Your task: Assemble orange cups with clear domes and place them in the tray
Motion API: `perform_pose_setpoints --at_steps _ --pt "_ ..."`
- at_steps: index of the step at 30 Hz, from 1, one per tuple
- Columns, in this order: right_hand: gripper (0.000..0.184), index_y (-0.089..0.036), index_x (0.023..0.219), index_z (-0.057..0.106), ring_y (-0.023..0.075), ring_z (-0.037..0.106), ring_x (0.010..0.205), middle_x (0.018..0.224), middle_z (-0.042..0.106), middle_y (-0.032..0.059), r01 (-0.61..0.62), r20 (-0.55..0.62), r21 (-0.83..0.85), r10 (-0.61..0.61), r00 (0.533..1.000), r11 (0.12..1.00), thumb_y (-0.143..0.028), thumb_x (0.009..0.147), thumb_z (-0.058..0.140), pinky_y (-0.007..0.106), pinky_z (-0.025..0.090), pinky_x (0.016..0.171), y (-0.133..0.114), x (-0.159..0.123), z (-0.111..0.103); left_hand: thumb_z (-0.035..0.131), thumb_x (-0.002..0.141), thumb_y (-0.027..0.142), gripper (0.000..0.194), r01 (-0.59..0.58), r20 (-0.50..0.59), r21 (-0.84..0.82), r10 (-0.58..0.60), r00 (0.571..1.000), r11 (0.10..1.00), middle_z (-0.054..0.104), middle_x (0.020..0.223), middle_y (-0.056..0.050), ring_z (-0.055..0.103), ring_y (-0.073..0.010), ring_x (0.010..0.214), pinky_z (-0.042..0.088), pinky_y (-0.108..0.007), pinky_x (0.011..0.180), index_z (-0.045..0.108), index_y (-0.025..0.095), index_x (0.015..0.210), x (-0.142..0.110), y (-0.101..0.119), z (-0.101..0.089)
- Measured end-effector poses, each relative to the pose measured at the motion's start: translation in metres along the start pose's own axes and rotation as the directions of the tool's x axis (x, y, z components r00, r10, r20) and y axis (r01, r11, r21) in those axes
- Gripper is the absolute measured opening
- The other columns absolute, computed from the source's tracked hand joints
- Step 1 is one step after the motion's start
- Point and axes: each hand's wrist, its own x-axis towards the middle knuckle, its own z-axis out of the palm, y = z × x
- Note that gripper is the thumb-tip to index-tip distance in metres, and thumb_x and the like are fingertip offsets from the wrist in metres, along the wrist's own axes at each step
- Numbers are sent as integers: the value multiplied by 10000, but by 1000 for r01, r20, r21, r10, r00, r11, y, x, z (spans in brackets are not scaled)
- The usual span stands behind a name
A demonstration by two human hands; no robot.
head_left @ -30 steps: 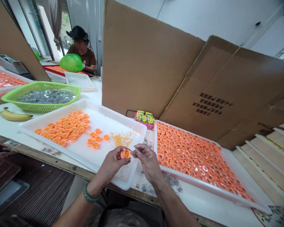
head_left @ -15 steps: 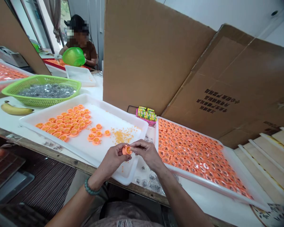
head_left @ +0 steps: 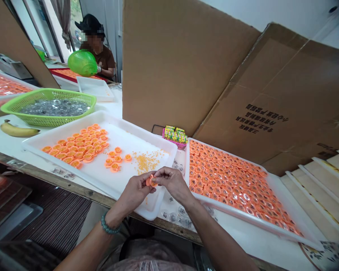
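Right grip [head_left: 171, 182] further across the small, rounded, bright-orange cup [head_left: 150, 182]

"What sort of place would you call this?"

"A workshop for small handwork. The left tray [head_left: 124, 140] and the right tray [head_left: 282, 194] both hold many matching orange pieces [head_left: 79, 149] on a long white surface [head_left: 252, 238]."

"Any other signs?"

"A green basket [head_left: 48, 121] of clear, shiny parts [head_left: 56, 108] at far left, and a second person [head_left: 105, 58] beyond it, beside more orange pieces. Printed cardboard [head_left: 186, 56] stands upright along the far side like a partition."
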Motion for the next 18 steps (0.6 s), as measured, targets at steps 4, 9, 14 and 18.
perform_pose_setpoints --at_steps 4,9,14,18 --pt "273 -176 802 648 122 555 672 725 620 -6 26 -55 10 -25 998 1000 -341 614 756 241 445 626 8 -1 -2 652 680 191 571 -16 -5 30 16 1000 999 670 978 -30 583 -228 976 479 -345 840 538 208 1240 -2 4 0" --pt "318 -225 973 685 156 583 788 917 674 25 45 -41 -208 -54 998 977 -388 700 686 268 430 684 3 -10 -6 702 682 329 821 84 -28 15 -83 996 996 682 916 -38 634 -231 883 520 -373 791 298 209 1386 -3 6 -1" --pt "264 -242 891 725 144 582 735 830 694 8 52 -11 -200 -55 998 978 -406 690 677 243 426 645 -1 -17 -12 778 548 451 1053 210 -8 110 -211 978 971 716 912 -23 656 -289 891 523 -419 834 202 283 1413 4 1 1" --pt "377 -235 911 723 105 522 641 763 660 -5 34 -37 -19 -34 999 999 -394 571 756 220 426 612 15 -20 -16 705 542 592 998 247 -25 165 -246 969 955 726 901 8 655 -316 902 524 -456 846 230 367 1390 9 -16 0"
